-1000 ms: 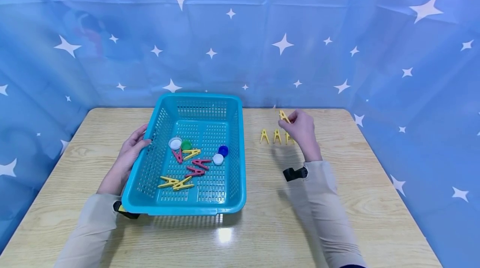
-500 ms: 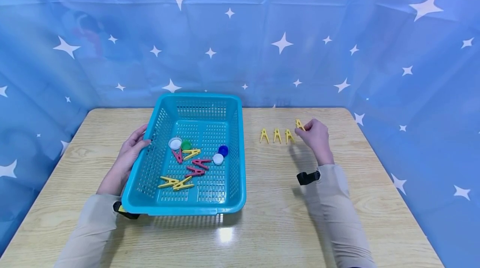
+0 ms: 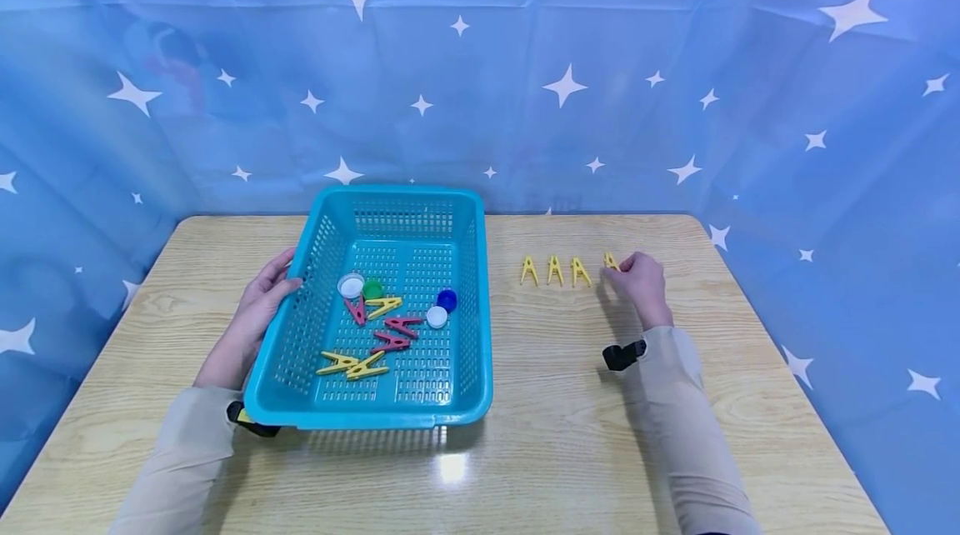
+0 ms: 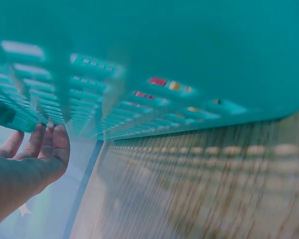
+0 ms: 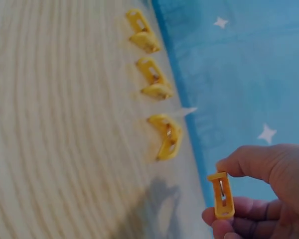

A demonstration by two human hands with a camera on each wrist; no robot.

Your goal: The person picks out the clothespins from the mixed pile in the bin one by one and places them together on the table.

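Yellow peg (image 5: 222,201) pinched in the right hand (image 3: 642,289)

The peg is just right of a row of three matching pegs (image 3: 555,270) on the worktop (image 3: 540,402); whether it touches the surface cannot be told. It looks light, stiff and a little slick, probably best taken across its sides. The left hand (image 3: 258,306) holds the left rim of the basket (image 3: 367,420), where loose pegs (image 3: 392,342) and caps (image 3: 350,286) lie.

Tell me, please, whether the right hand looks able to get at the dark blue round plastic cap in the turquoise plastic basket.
Probably not right away: the right hand pinches a yellow plastic clothespin, so its grip is taken. Otherwise the way looks free: the basket is open above the blue cap.
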